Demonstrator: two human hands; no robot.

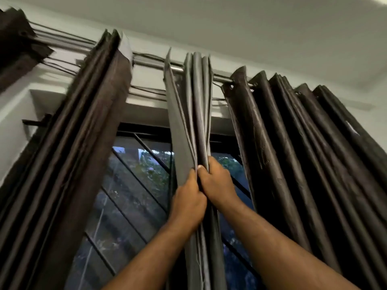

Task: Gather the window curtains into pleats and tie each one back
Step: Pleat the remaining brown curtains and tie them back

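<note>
A grey curtain [193, 105] hangs from the metal rod [178, 69] in the middle, bunched into narrow vertical pleats. My left hand [188, 203] and my right hand [217, 183] grip its folds side by side, pressed together, well below the rod. A dark brown curtain [83, 143] hangs gathered on the left. Another dark pleated curtain [303, 153] with eyelets hangs on the right. The lower ends of all curtains are out of view.
Behind the curtains is a window [134, 195] with dark diagonal grille bars and foliage outside. Several cables [62, 38] run along the wall above the rod. A white ceiling [230, 21] is overhead, and another dark curtain piece [14, 38] shows at the top left.
</note>
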